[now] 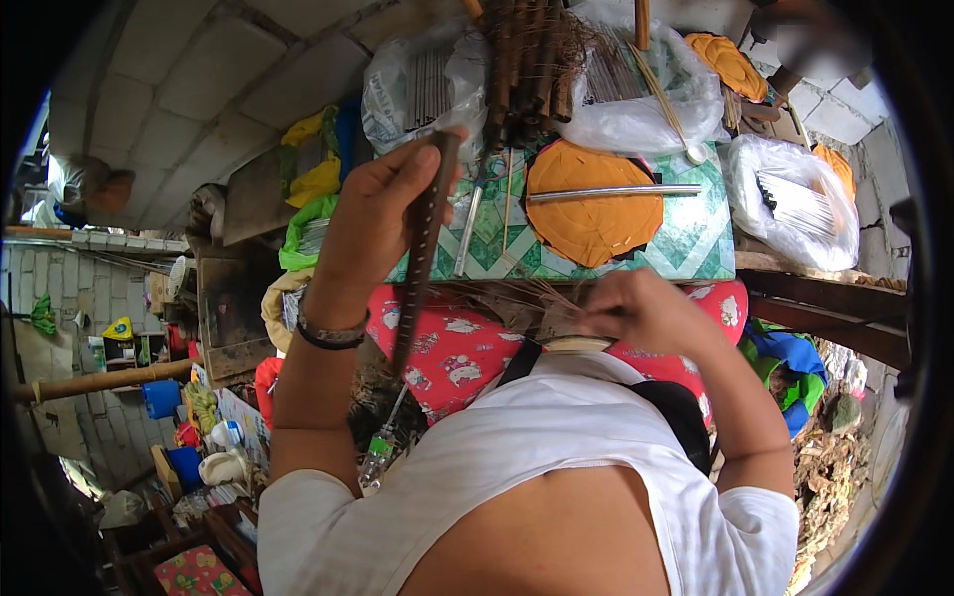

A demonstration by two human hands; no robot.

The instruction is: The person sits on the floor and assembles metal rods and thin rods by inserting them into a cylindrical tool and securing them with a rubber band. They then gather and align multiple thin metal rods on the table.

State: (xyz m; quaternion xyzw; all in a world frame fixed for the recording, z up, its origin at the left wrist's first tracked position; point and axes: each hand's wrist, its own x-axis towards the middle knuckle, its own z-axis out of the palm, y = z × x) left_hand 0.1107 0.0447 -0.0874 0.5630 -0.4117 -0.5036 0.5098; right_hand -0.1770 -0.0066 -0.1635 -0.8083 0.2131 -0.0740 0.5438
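Observation:
My left hand [383, 204] is raised left of the table, its fingers closed round a long dark brown strip [419, 258] with a row of pale holes or studs along it. The strip hangs nearly upright, its tapered lower end over my left thigh. Low in front of my belly is my right hand [651, 313], smeared by motion, with its fingers drawn together. Thin brown strands [542, 296] lie beside its fingertips over my lap; whether it pinches any is unclear. On the table ahead, a metal tube [614, 193] rests across a round orange cloth pad [586, 228].
A green patterned tabletop [701, 233] carries a metal rod [469, 230] and a thin stick [509, 204]. Behind stand a bundle of brown sticks [532, 70] and plastic bags of thin rods [646, 124]. Another bag [795, 204] sits at right. Red printed cloth [452, 343] covers my lap.

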